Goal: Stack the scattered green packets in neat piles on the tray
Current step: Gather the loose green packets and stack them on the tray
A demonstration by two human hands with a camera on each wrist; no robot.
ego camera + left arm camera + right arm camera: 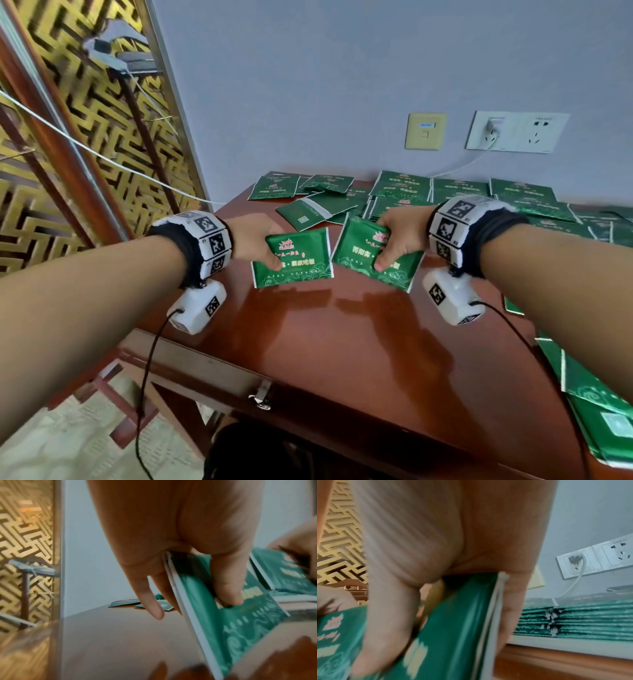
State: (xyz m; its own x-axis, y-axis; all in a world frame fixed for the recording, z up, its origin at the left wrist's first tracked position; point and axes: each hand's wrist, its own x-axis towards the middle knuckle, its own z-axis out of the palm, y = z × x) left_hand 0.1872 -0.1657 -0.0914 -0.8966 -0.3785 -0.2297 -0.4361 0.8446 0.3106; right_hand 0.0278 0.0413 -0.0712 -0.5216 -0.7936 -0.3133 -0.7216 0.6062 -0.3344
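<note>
My left hand (265, 248) pinches a thin bundle of green packets (298, 257) just above the table, thumb on top; its doubled white edge (175, 582) shows in the left wrist view. Close to its right, my right hand (390, 245) grips another green packet bundle (359, 255), tilted, thumb (388, 628) on its printed face. Several loose green packets (308, 202) lie scattered at the table's back. In the right wrist view neat piles of packets (582, 622) sit on a white tray (565, 645) to the right.
The glossy red-brown table (342, 342) is bare under my hands. More packets (589, 394) overlap at its right edge. Wall sockets (517, 132) with a plugged white cable are behind. A gold lattice screen (85, 137) stands left; a white cable runs across it.
</note>
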